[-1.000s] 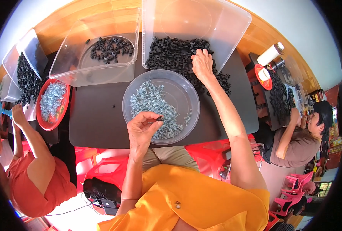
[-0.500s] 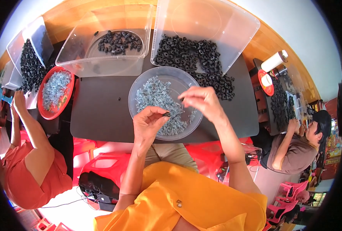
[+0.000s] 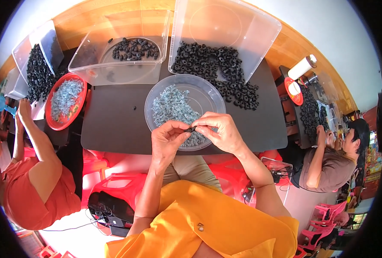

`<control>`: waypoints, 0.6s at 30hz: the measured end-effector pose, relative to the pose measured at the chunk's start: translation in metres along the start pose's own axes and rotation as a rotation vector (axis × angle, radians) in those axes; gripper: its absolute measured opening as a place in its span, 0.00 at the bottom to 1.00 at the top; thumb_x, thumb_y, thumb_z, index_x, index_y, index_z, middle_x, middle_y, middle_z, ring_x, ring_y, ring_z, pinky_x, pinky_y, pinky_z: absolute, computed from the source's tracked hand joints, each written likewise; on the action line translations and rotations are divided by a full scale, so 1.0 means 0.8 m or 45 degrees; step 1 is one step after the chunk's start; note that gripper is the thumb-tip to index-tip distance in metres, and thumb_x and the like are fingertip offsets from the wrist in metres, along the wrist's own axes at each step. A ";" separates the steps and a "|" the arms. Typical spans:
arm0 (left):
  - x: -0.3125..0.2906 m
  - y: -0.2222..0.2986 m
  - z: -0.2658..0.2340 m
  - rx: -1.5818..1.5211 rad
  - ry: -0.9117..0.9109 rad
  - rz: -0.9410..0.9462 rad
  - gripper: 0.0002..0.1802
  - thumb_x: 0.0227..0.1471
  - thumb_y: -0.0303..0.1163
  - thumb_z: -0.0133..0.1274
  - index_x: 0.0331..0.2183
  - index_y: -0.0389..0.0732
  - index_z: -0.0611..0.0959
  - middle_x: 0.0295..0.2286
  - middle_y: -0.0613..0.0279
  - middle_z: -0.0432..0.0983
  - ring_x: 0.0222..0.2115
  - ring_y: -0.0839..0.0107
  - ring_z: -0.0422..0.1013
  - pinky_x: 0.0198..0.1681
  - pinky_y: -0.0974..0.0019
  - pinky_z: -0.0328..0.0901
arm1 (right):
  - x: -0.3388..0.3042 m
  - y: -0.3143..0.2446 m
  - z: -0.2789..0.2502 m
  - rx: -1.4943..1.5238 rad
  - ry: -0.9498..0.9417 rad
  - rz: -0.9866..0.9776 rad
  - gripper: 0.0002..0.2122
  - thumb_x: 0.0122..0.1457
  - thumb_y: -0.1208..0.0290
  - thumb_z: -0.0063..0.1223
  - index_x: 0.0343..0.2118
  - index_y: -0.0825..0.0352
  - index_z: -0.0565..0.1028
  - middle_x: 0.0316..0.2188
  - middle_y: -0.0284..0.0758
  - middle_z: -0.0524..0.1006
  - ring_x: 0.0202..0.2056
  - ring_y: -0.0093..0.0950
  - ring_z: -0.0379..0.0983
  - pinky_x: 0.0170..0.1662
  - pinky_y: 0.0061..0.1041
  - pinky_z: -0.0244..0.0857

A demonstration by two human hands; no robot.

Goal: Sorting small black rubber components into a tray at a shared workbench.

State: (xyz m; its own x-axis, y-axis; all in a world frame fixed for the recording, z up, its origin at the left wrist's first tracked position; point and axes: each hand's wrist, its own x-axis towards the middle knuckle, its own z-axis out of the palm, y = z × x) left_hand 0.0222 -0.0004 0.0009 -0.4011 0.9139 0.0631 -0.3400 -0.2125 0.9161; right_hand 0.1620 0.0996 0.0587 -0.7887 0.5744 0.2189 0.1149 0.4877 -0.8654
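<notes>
My left hand pinches a small black plastic piece over the near part of a round clear bowl. The fingertips of my right hand are closed at the other end of that piece, and the two hands nearly meet. Whatever else sits between the right fingers is too small to make out. Below them, the clear bowl holds a heap of small silvery-blue springs, mostly on its left side.
Behind the bowl, black ring-shaped parts spill from a tipped clear bin. Another clear bin at back left holds black pieces. One tiny black piece lies on the dark table. People work at tables on both sides.
My right hand has come down and left from above the bowl's right side to meet the black piece in my left hand. The left hand has stayed nearly in place.
</notes>
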 end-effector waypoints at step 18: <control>0.001 -0.013 0.011 0.294 0.039 0.131 0.07 0.41 0.15 0.56 0.27 0.33 0.79 0.26 0.63 0.76 0.29 0.77 0.72 0.34 0.74 0.68 | -0.019 0.015 0.027 -0.340 0.257 -0.180 0.05 0.50 0.84 0.52 0.31 0.73 0.74 0.25 0.39 0.73 0.23 0.32 0.71 0.27 0.24 0.65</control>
State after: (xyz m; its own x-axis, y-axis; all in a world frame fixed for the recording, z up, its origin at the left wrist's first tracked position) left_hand 0.0329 0.0052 -0.0056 -0.4506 0.8797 0.1518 -0.0940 -0.2159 0.9719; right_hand 0.1626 0.0827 0.0354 -0.6762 0.5940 0.4358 0.1876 0.7109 -0.6778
